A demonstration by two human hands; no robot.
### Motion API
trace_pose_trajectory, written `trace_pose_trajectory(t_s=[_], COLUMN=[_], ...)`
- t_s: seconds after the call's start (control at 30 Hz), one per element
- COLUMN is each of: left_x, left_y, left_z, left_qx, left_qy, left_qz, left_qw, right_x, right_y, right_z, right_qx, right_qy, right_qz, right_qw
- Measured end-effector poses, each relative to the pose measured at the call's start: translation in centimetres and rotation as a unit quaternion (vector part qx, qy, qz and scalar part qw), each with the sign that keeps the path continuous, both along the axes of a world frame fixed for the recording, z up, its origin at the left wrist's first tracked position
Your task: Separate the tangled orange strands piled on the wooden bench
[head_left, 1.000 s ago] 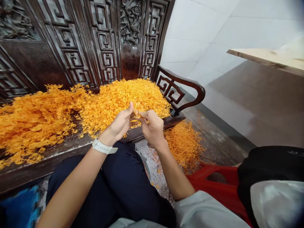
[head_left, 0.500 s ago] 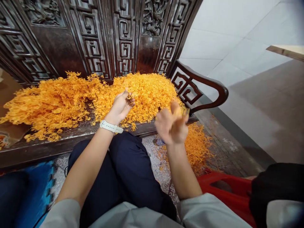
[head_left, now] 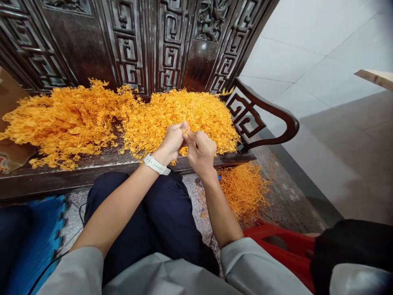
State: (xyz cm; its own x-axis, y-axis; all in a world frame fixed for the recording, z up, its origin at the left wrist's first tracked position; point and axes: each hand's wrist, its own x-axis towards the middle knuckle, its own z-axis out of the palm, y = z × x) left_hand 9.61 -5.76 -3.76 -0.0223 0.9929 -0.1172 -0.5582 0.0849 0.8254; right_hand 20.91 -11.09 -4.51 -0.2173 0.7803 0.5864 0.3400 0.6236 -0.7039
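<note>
My left hand (head_left: 170, 143), with a pale watch on the wrist, is closed in a pinch in front of the heaped orange plastic pieces. Its fingertips meet those of my right hand (head_left: 202, 150), also pinching. Between them shows a small orange plastic piece (head_left: 186, 131), mostly covered by the fingers. Just behind lies a dense pile of small orange pieces (head_left: 196, 110) on the dark wooden bench (head_left: 101, 164). To its left spreads a looser pile of branching orange pieces (head_left: 70, 119).
A carved armrest (head_left: 276, 110) closes the bench's right end. Near it a yellow-orange piece (head_left: 226, 91) shows, in the air or resting, I cannot tell. Thin orange scraps (head_left: 245, 190) heap on the floor, beside a red plastic stool (head_left: 276, 241). A blue mat (head_left: 37, 241) lies left.
My hands, apart before, have come together at the fingertips. My right hand moved left and its blurred, spread fingers closed. A yellow-orange piece now shows near the armrest.
</note>
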Motion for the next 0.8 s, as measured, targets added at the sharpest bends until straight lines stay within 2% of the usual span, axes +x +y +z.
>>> trace_pose_trajectory(t_s=[0.07,0.1,0.13,0.17,0.2,0.23,0.27,0.33,0.37,0.43,0.53,0.6,0.67,0.73,0.8], left_x=[-1.5,-2.6,-3.7,-4.9,-6.0,-7.0,-7.9,-9.0,-9.4,-9.9,-10.0,-10.1,-10.4,-11.0,-11.8], left_y=[1.3,2.0,2.5,2.9,3.1,3.2,3.1,2.7,2.4,2.0,1.4,1.0,0.6,0.0,-0.6], left_z=[-0.2,-0.2,-0.1,0.0,0.3,0.6,0.8,1.3,1.4,1.5,1.5,1.4,1.2,1.2,1.2], left_qx=[-0.033,-0.037,-0.034,-0.022,-0.004,0.018,0.039,0.077,0.093,0.12,0.148,0.162,0.173,0.184,0.193], left_qy=[-0.075,-0.096,-0.102,-0.097,-0.084,-0.069,-0.054,-0.034,-0.023,0.005,0.042,0.059,0.077,0.094,0.109], left_qz=[0.031,0.055,0.065,0.061,0.047,0.029,0.014,0.003,0.005,0.012,0.02,-0.003,-0.038,-0.074,-0.103], left_qw=[0.996,0.993,0.992,0.993,0.995,0.997,0.998,0.996,0.995,0.993,0.988,0.985,0.981,0.976,0.97], right_x=[0.8,1.4,2.1,2.8,3.4,3.8,3.9,3.5,3.0,1.6,-0.1,-0.5,-0.2,0.5,1.3], right_y=[-2.7,-3.6,-4.1,-3.9,-3.2,-1.9,-0.3,3.0,4.3,5.7,5.1,4.5,5.0,6.5,8.4], right_z=[0.4,0.6,0.7,0.9,0.9,0.8,0.6,0.0,-0.4,-1.2,-2.2,-2.5,-2.3,-1.9,-1.6], right_qx=[-0.024,-0.046,-0.066,-0.088,-0.107,-0.127,-0.147,-0.201,-0.238,-0.325,-0.412,-0.406,-0.363,-0.31,-0.268], right_qy=[-0.011,-0.024,-0.039,-0.047,-0.032,0.007,0.074,0.222,0.276,0.324,0.339,0.354,0.365,0.332,0.234], right_qz=[0.131,0.219,0.303,0.397,0.466,0.505,0.497,0.368,0.297,0.219,0.178,0.14,0.114,0.091,0.047], right_qw=[0.991,0.974,0.95,0.912,0.878,0.854,0.852,0.88,0.883,0.861,0.827,0.83,0.85,0.886,0.933])
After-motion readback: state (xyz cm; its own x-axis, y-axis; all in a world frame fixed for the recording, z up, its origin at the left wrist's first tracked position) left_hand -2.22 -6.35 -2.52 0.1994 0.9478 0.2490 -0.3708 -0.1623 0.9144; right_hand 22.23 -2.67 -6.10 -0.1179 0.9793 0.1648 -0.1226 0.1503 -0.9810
